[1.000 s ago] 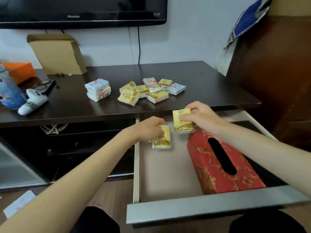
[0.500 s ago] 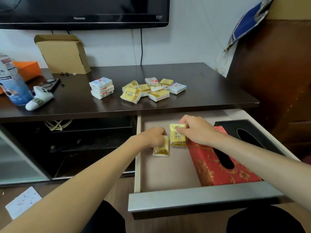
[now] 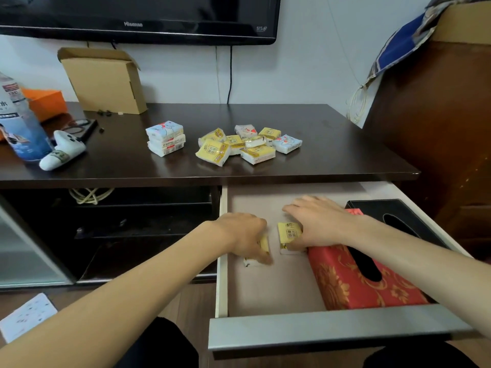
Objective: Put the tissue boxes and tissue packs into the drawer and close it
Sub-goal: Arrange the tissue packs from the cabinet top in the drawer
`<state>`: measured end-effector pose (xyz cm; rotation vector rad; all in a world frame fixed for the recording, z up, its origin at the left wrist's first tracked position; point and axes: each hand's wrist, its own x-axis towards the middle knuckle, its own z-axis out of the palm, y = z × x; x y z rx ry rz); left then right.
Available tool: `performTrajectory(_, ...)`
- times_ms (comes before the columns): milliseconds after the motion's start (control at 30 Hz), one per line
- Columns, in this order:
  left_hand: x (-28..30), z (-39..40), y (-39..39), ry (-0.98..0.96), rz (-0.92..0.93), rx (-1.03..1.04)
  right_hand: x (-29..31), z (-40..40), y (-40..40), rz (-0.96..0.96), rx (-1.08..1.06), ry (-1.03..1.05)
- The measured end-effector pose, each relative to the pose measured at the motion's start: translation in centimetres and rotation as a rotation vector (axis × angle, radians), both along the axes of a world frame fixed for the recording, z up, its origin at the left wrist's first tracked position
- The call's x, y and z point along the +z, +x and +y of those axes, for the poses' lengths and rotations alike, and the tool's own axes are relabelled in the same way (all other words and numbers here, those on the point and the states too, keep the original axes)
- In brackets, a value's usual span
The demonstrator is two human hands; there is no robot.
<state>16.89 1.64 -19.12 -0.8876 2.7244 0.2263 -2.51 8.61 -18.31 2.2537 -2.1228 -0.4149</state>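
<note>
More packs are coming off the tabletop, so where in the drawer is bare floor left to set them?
Bare drawer floor lies between the two yellow packs and the front panel, left of the red tissue box. Another bare strip runs behind the hands, left of the black tissue box. It is crowded along the right side, where the two boxes sit.

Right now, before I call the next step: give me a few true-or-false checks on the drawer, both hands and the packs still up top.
1. The drawer is open. True.
2. The red tissue box sits on the tabletop. False: it lies inside the drawer, beside the black tissue box.
3. Each hand rests on a yellow pack on the drawer floor. True: left hand, right hand.
4. No packs remain on the tabletop. False: a loose pile and a small stack are there.
5. The cardboard box is inside the drawer. False: it stands on the tabletop.
</note>
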Motion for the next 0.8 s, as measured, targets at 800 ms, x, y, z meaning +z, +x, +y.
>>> performTrajectory(800, -4.0, -2.2, -1.7, -0.100, 0.133, -0.024, -1.8, 0.4, 1.9, 0.101, 0.029, -0.011)
